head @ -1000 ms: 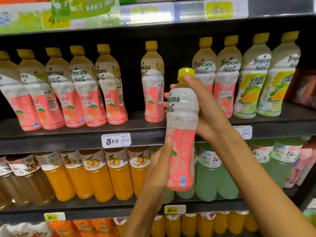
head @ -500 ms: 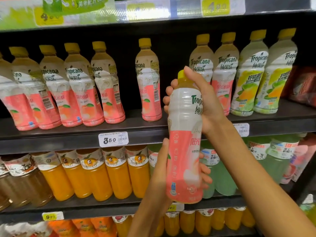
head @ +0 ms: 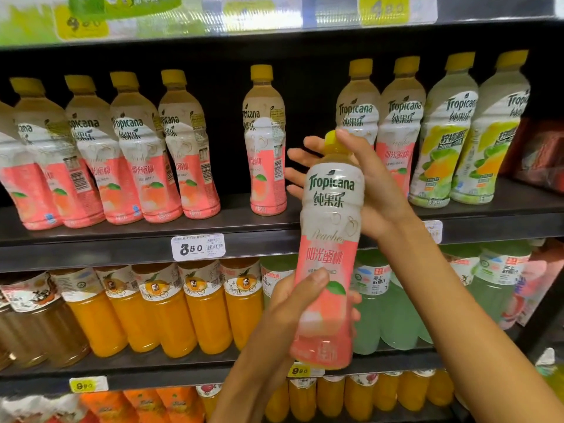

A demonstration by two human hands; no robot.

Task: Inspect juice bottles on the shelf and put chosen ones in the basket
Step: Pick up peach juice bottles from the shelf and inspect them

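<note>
A pink-and-white peach juice bottle (head: 331, 227) with a yellow cap is held upright in front of the shelf, its Tropicana label facing me. My left hand (head: 293, 303) grips its lower part, thumb across the pink label. My right hand (head: 363, 181) holds the neck and shoulder from behind, one finger over the cap. Several more peach bottles (head: 146, 160) stand on the middle shelf (head: 122, 242), one alone (head: 265, 141) beside a gap. No basket is in view.
Green-and-yellow labelled bottles (head: 442, 138) stand at the shelf's right end. The shelf below carries orange juice bottles (head: 207, 306) and pale green drinks (head: 384, 303). A price tag (head: 198, 246) reads 3.50. More orange bottles sit on the bottom shelf.
The bottle has been turned in my hands so the front label now faces me. My left hand has wrapped further round its lower part.
</note>
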